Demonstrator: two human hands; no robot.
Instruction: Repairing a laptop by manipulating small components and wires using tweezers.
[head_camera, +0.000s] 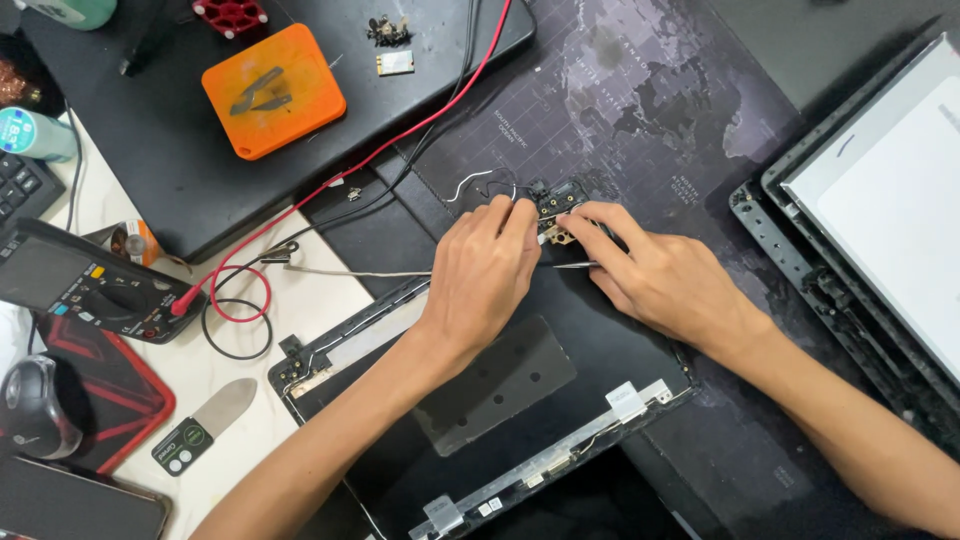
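A small black circuit board (556, 196) with gold-coloured contacts lies on the dark world-map mat (690, 110), right at the tips of both hands. The left hand (480, 275) has its fingers (520, 215) pressed together on the near-left edge of the board, pinching it steady. The right hand (660, 275) rests its fingers on the board's right side; a thin metal tool (575, 264) shows under this hand, but I cannot tell if the fingers hold it. Thin white and black wires (475, 183) curl just beyond the left fingers.

To do this well, I think the board must stay flat and still, with gentle force so the wires do not tear.

Under both wrists lies a black laptop lid (500, 400). Far left of the fingers sits a multimeter (85, 285) with its red lead (400, 140), and an orange box (273, 90) further up the table (300, 290).
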